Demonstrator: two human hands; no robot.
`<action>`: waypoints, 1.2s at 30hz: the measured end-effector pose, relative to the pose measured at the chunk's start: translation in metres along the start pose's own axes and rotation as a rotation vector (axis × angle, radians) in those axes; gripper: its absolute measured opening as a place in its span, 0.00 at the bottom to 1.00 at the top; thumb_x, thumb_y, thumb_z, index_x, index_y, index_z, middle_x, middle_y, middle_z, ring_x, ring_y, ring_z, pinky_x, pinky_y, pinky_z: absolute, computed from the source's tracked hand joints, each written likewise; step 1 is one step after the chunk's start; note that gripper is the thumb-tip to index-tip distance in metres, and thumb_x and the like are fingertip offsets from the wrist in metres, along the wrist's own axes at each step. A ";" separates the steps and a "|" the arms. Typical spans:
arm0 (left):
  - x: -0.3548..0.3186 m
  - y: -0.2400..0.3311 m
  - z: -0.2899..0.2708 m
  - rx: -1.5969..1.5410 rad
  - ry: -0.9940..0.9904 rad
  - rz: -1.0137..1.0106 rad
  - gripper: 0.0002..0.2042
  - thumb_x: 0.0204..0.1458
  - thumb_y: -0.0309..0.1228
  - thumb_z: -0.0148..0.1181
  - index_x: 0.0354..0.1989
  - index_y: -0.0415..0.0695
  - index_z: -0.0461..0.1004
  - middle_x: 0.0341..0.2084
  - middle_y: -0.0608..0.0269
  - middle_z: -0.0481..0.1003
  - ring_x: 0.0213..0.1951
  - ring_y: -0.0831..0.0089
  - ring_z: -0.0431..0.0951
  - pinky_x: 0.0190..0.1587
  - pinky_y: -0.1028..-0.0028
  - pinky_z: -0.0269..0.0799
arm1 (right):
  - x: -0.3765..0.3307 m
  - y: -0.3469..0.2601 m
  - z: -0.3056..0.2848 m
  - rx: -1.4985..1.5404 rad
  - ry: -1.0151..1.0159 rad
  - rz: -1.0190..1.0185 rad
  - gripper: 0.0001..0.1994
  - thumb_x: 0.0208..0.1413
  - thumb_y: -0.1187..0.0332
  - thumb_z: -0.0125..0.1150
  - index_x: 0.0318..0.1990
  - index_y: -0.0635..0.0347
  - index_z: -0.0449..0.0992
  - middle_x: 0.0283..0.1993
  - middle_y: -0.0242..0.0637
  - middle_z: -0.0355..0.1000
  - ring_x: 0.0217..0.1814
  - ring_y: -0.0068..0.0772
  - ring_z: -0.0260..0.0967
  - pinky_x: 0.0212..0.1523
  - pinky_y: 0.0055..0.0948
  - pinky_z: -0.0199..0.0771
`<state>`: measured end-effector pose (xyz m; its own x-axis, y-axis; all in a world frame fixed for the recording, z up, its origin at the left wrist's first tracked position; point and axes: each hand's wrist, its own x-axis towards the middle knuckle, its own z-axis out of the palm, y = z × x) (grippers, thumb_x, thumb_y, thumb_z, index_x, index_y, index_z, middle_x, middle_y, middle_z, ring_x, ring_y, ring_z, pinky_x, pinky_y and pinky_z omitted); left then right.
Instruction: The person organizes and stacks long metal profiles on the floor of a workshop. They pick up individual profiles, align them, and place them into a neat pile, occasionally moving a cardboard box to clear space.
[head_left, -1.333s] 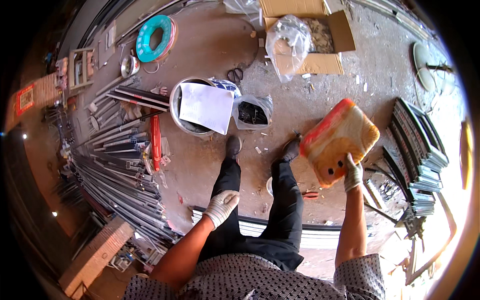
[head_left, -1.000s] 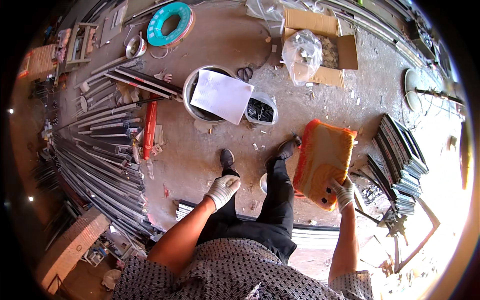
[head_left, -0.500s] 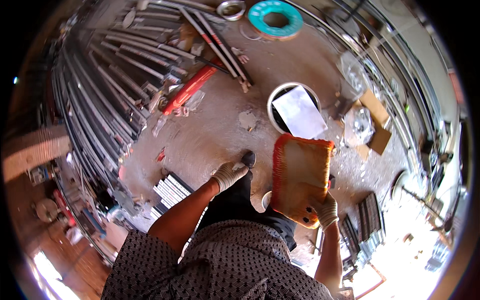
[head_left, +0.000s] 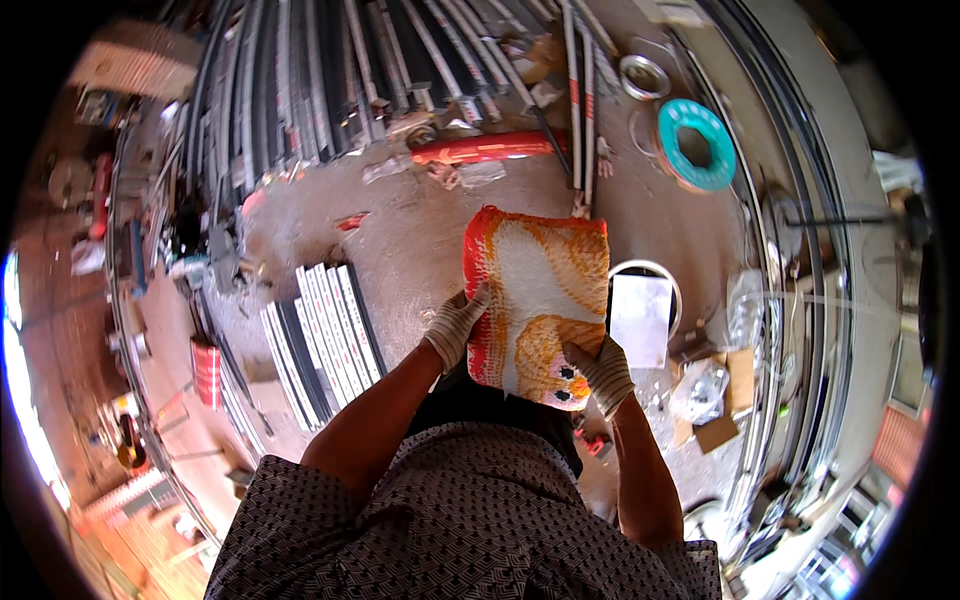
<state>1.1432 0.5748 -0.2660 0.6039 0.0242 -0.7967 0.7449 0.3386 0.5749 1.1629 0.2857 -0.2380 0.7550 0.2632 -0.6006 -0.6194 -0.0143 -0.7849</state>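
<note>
A fluffy small mat [head_left: 515, 260], white, orange and red with a cartoon animal face in its lower right corner, is stretched between my hands in front of my waist. My left hand [head_left: 457, 325], in a whitish work glove, grips its left edge, thumb on top. Gloved likewise, my right hand [head_left: 603, 376] clasps the lower right edge beside the face. Fingers behind the mat are hidden on both sides. Just right of the mat, a white sheet [head_left: 641, 315] lies across a round white-rimmed bucket [head_left: 672, 275].
Long metal profiles [head_left: 330, 80] lie across the far floor, a red tube-like bundle [head_left: 485, 147] before them. Shorter white-and-black bars [head_left: 330, 335] are stacked at left. A teal ring-shaped coil [head_left: 697, 145] rests far right. Nearer stand a cardboard box [head_left: 740, 375] and clear plastic wrap [head_left: 700, 392].
My left hand has come over to take hold of the mat's left edge; before, only my right hand held it. My view has turned left, and the mat now sits closer to centre.
</note>
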 end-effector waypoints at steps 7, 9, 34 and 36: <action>-0.023 -0.024 0.000 -0.408 0.232 0.148 0.29 0.60 0.57 0.66 0.58 0.45 0.76 0.43 0.70 0.81 0.41 0.77 0.80 0.46 0.73 0.78 | 0.057 -0.019 0.014 -0.155 -0.217 0.108 0.26 0.60 0.66 0.73 0.63 0.62 0.71 0.54 0.31 0.77 0.54 0.25 0.74 0.57 0.29 0.77; -0.018 -0.040 -0.014 -0.490 0.287 0.098 0.28 0.61 0.55 0.66 0.58 0.45 0.76 0.44 0.70 0.81 0.42 0.76 0.80 0.47 0.72 0.78 | 0.070 -0.032 0.028 -0.182 -0.273 0.135 0.25 0.60 0.66 0.74 0.62 0.61 0.72 0.53 0.31 0.77 0.54 0.24 0.74 0.57 0.30 0.77; -0.024 -0.100 -0.303 -0.636 0.728 -0.162 0.19 0.62 0.44 0.63 0.52 0.42 0.78 0.40 0.58 0.83 0.41 0.69 0.83 0.44 0.69 0.76 | 0.311 -0.025 0.368 -1.380 -0.644 0.154 0.28 0.54 0.57 0.76 0.59 0.58 0.76 0.47 0.46 0.82 0.48 0.44 0.80 0.53 0.38 0.78; -0.026 -0.109 -0.299 -0.691 0.782 -0.192 0.18 0.62 0.44 0.63 0.50 0.42 0.78 0.39 0.58 0.83 0.40 0.69 0.83 0.43 0.70 0.77 | 0.338 -0.013 0.370 -1.429 -0.704 0.151 0.28 0.54 0.56 0.75 0.59 0.59 0.75 0.49 0.49 0.81 0.52 0.48 0.79 0.55 0.40 0.77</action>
<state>0.9617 0.8190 -0.3642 -0.0404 0.4283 -0.9027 0.3372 0.8563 0.3912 1.3469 0.7323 -0.3742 0.2131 0.5418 -0.8130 0.3299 -0.8232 -0.4621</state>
